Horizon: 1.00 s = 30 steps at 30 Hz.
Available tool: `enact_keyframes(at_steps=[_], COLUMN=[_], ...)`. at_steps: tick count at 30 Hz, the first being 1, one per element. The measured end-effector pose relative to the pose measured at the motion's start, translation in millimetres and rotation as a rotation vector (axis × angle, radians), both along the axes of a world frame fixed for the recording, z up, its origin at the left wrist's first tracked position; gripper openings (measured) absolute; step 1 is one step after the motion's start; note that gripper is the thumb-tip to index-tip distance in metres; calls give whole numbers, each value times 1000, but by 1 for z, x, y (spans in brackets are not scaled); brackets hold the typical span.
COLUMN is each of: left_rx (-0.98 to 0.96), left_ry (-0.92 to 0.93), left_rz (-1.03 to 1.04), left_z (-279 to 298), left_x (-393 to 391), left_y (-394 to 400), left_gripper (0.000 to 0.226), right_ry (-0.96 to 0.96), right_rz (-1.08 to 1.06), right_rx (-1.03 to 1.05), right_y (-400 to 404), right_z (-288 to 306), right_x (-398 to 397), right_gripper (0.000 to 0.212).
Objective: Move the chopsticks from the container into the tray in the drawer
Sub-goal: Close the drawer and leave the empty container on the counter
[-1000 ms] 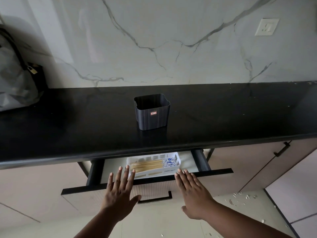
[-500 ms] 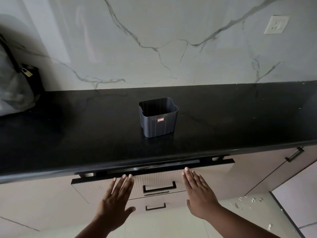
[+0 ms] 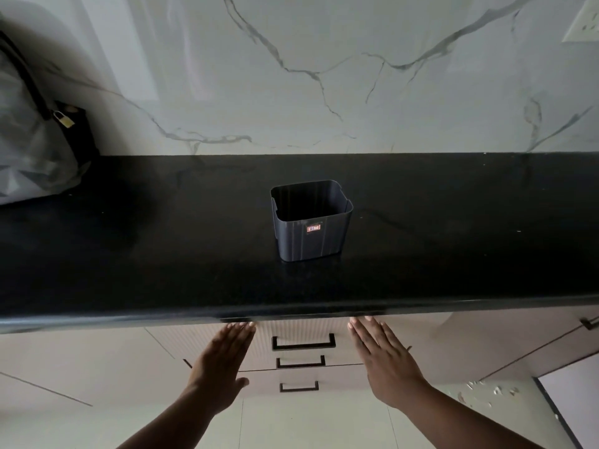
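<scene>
A dark ribbed container [image 3: 311, 222] with a small red label stands upright in the middle of the black counter [image 3: 453, 241]; nothing shows inside it. Below the counter edge the top drawer [image 3: 303, 335] is pushed in flush, so the tray and chopsticks are hidden. My left hand [image 3: 220, 367] lies flat against the drawer front left of its black handle [image 3: 304, 342]. My right hand [image 3: 385, 361] presses flat to the right of that handle. Both hands have straight fingers and hold nothing.
Two more drawers with black handles [image 3: 299, 362] sit below the top one. A grey bag [image 3: 29, 131] with a padlock leans against the marble wall at the far left. A wall socket [image 3: 581, 24] is at top right. Small debris [image 3: 486, 392] lies on the floor.
The open drawer with the white tray of chopsticks has been pushed shut by both flat hands; the tray is now out of sight. The view has shifted closer to the counter.
</scene>
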<state>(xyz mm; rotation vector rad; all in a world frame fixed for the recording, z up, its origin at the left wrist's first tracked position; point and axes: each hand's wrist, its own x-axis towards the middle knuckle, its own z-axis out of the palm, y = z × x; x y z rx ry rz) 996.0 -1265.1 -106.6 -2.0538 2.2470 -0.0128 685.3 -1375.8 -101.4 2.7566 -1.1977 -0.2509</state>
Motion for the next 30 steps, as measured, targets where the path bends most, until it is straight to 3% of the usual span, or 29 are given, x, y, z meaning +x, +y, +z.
enact_keyframes(at_steps=[3,5,8,16,22,30], left_rx=[147,223,207,118,50,-114], left_ry=[-65,-99,-90,132,189,172], left_rz=[97,151,150,-24,-86,-87], left_z=[-8,-10,-6,14,46,110], left_x=[-3,-5,-8,-26,-34,-24], left_y=[-7,-12,-14,-10,-5,-24], left_gripper=[107,89,88,71,66,69], right_ry=[60,162,230,56,-7,-320], right_rz=[-8,15,11,-77,-108,-191], right_rx=[22,-7,42,306,519,442], right_y=[-9,-19,-27,-1,18,4], right_z=[-2,-5,-2,21,62,131], right_x=[-2,-3,-1,34,58,77], right_gripper=[89,84,79,79,74,65])
